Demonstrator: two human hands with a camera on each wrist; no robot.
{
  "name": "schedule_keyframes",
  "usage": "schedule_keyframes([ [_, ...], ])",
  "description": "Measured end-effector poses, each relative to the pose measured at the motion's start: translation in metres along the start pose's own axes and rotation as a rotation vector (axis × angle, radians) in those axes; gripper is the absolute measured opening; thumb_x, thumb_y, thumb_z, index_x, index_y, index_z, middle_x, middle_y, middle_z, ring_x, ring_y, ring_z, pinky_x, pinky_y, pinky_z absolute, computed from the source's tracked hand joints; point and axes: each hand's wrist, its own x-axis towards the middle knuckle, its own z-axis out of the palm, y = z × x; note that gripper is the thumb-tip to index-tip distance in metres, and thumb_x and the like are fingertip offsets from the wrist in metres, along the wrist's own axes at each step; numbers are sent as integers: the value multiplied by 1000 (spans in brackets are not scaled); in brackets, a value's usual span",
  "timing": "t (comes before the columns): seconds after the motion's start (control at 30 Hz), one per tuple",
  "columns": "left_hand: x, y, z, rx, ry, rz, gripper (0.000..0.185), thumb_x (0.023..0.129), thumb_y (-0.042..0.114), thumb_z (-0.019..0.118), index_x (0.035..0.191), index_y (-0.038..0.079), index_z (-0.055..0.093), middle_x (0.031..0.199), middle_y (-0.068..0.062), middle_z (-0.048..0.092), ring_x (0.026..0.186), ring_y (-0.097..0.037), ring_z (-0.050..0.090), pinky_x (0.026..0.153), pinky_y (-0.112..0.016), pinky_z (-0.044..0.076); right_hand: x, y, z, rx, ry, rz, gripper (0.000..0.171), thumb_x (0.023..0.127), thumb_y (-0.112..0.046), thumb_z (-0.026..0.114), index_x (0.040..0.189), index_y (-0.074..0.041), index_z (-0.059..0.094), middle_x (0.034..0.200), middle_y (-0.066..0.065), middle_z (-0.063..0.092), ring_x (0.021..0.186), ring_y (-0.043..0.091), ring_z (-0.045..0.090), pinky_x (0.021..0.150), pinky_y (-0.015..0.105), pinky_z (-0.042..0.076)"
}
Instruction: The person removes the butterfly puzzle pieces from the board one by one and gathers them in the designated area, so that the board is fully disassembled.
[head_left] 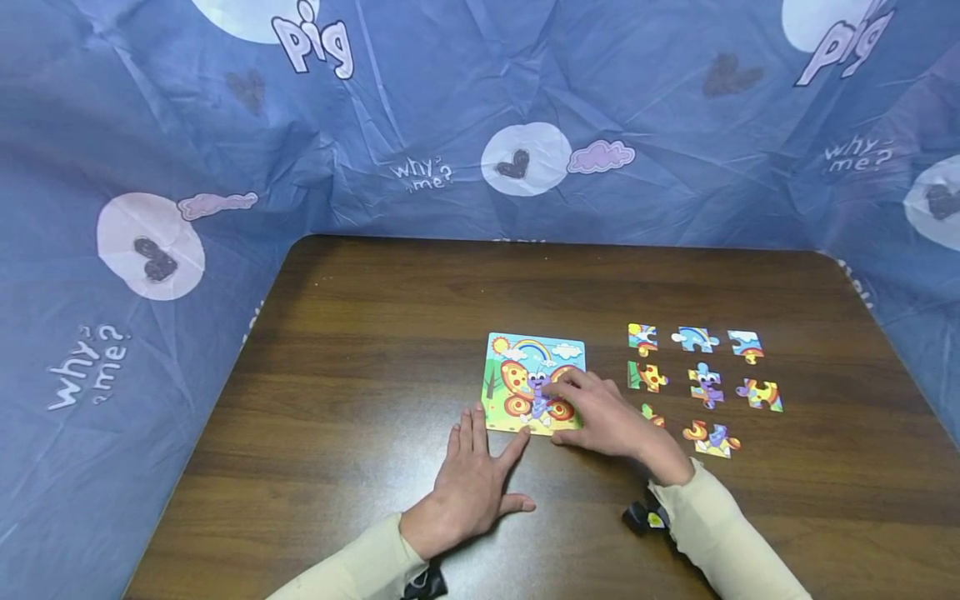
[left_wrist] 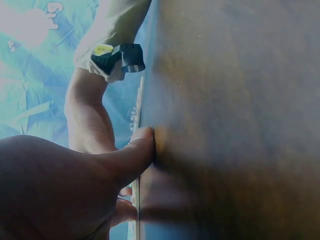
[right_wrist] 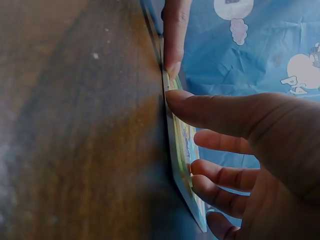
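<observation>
A square puzzle board [head_left: 516,379] with a butterfly and rainbow picture lies flat on the brown table. My left hand [head_left: 468,487] is spread on the tabletop, its fingertips at the board's lower left corner and near edge. Over the board's right side reaches my right hand [head_left: 611,421]. In the right wrist view the thumb of this right hand [right_wrist: 280,150] is at the board's near edge. Its other fingers are bent and apart, with their tips at the printed face. In the left wrist view my left hand [left_wrist: 55,185] has its thumb down on the wood.
Loose jigsaw pieces lie in rows right of the board, among them a rainbow piece [head_left: 695,338], a butterfly-head piece [head_left: 706,387] and a lower-body piece [head_left: 713,438]. My right forearm partly covers one piece [head_left: 652,415]. A blue printed cloth [head_left: 450,100] surrounds the table [head_left: 375,333].
</observation>
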Motion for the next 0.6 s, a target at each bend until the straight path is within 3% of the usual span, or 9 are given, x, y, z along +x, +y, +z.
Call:
schedule_keyframes([
  [0.6, 0, 0, 0, 1, -8, 0, 87, 82, 78, 53, 156, 36, 33, 154, -40, 32, 143, -49, 39, 116, -52, 39, -3, 0, 2, -34, -27, 41, 66, 75, -36, 86, 133, -11, 64, 114, 4, 58, 98, 17, 54, 82, 38, 43],
])
